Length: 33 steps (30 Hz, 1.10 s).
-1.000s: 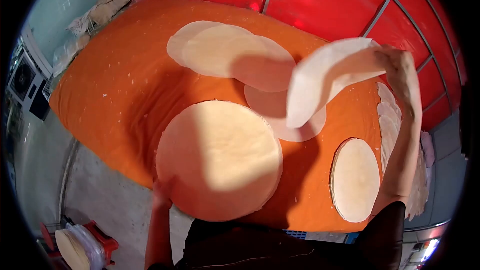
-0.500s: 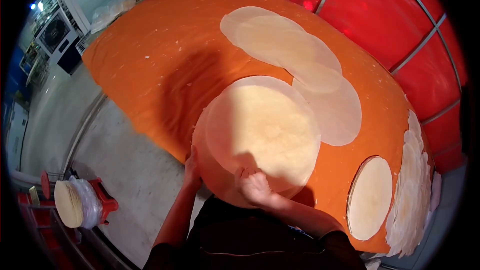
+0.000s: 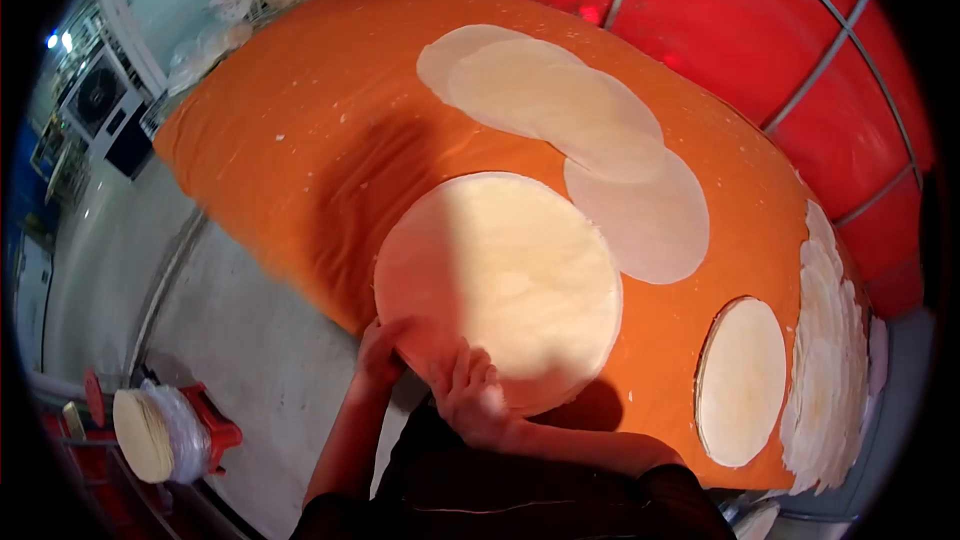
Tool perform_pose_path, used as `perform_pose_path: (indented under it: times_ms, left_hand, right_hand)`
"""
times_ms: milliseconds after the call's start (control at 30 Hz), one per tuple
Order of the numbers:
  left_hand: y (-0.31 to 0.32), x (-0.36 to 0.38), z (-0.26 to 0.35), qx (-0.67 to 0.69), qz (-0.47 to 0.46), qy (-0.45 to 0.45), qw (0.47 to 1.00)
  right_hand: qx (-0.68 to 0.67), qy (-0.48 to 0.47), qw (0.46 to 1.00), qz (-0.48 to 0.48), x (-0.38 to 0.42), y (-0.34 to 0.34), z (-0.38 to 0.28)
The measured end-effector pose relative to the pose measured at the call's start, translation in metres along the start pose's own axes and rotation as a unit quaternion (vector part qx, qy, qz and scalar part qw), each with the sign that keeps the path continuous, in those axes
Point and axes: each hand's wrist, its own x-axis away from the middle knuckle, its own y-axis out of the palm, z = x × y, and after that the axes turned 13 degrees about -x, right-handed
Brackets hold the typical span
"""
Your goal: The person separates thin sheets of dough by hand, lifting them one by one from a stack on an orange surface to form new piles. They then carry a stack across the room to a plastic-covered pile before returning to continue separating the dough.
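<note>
A large stack of thin, round, pale sheets point(image 3: 530, 280) lies at the near edge of the orange cloth, its left part in shadow. At the stack's lower left edge is my left hand point(image 3: 380, 352), its fingers partly hidden against the rim. Over the near edge, my right hand point(image 3: 470, 395) has its fingers bent and close together; whether they pinch a sheet is too small to tell. Beyond the stack, several thin translucent round sheets point(image 3: 550, 100) overlap in a row on the cloth.
The orange cloth point(image 3: 270, 140) covers a wide surface. To the right are a smaller round stack point(image 3: 742, 380) and a long row of overlapping sheets point(image 3: 825, 360). A red stool point(image 3: 215, 430) with wrapped round sheets point(image 3: 145, 435) stands lower left. Red panels point(image 3: 720, 30) rise behind.
The top sheet, earlier offset from the stack, now lies nearly flush with it. My right hand has moved left and toward me. The view has shifted slightly.
</note>
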Motion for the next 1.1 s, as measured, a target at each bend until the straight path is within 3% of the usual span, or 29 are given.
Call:
perform_pose_path:
  times_ms: [33,67,100,133,167,267,300,333,367,400,433,500,533,633,667,700,767,800,900,1000,1100]
  left_hand:
    - [0.005,-0.004,0.007,0.047,-0.011,-0.011,0.999]
    - [0.010,-0.008,0.011,0.094,-0.022,-0.023,0.995]
    - [0.016,-0.010,0.016,0.141,-0.032,-0.038,0.989]
    - [0.021,-0.004,0.031,0.137,-0.111,-0.037,0.984]
    - [0.025,-0.010,0.028,0.123,-0.113,-0.035,0.985]
    - [0.032,-0.038,-0.001,0.049,-0.107,-0.044,0.992]
    - [0.040,-0.041,-0.010,0.019,-0.066,-0.063,0.996]
    - [0.049,-0.042,-0.020,-0.011,-0.021,-0.082,0.996]
    - [0.054,-0.042,-0.024,-0.041,0.025,-0.102,0.994]
    - [0.054,-0.043,-0.022,-0.015,-0.036,-0.086,0.995]
    - [0.054,-0.043,-0.021,0.007,-0.038,-0.040,0.998]
    - [0.054,-0.039,-0.020,0.055,-0.040,0.052,0.996]
    - [0.056,-0.037,-0.012,0.046,-0.060,0.075,0.994]
    - [0.052,-0.045,-0.012,-0.126,0.000,0.022,0.992]
    - [0.039,-0.064,-0.039,-0.230,0.030,0.048,0.972]
    - [0.037,-0.073,-0.054,-0.346,0.082,0.086,0.931]
    - [0.051,-0.088,-0.074,-0.555,0.178,0.153,0.798]
    - [0.073,-0.079,-0.059,-0.595,0.188,0.163,0.764]
    - [0.056,-0.091,-0.075,-0.579,0.159,0.148,0.786]
    - [0.048,-0.093,-0.068,-0.505,0.122,0.105,0.848]
    - [0.035,-0.101,-0.076,-0.489,0.101,0.123,0.858]
  right_hand:
    - [-0.208,0.095,0.973,-0.023,-0.002,0.018,0.007]
    - [-0.320,0.129,0.937,-0.061,-0.006,0.021,0.023]
    - [-0.366,0.053,0.923,-0.106,-0.020,0.003,0.053]
    - [-0.381,-0.012,0.917,-0.120,-0.035,-0.020,0.087]
    - [-0.388,-0.025,0.916,-0.098,-0.046,-0.051,0.118]
    - [-0.439,0.068,0.894,0.057,-0.052,-0.173,0.190]
    - [-0.413,0.151,0.897,0.055,-0.043,-0.200,0.209]
    - [-0.527,0.214,0.815,0.110,-0.031,-0.212,0.226]
    - [-0.648,0.223,0.699,0.201,-0.020,-0.213,0.240]
    - [-0.704,0.237,0.619,0.257,-0.005,-0.215,0.249]
    - [-0.701,0.222,0.615,0.283,0.015,-0.193,0.275]
    - [-0.726,0.319,0.519,0.321,0.049,-0.146,0.284]
    - [-0.752,0.350,0.478,0.288,0.073,-0.103,0.296]
    - [-0.799,0.417,0.339,0.268,0.138,0.048,0.293]
    - [-0.808,0.452,0.269,0.265,0.149,0.077,0.280]
    - [-0.802,0.456,0.289,0.254,0.160,0.096,0.271]
    - [-0.861,0.399,0.142,0.282,0.167,0.084,0.269]
    - [-0.837,0.421,0.189,0.294,0.167,0.086,0.268]
    - [-0.724,0.487,0.340,0.351,0.151,0.100,0.264]
    - [-0.527,0.537,0.487,0.443,0.136,0.133,0.251]
    - [-0.580,0.552,0.433,0.414,0.154,0.148,0.261]
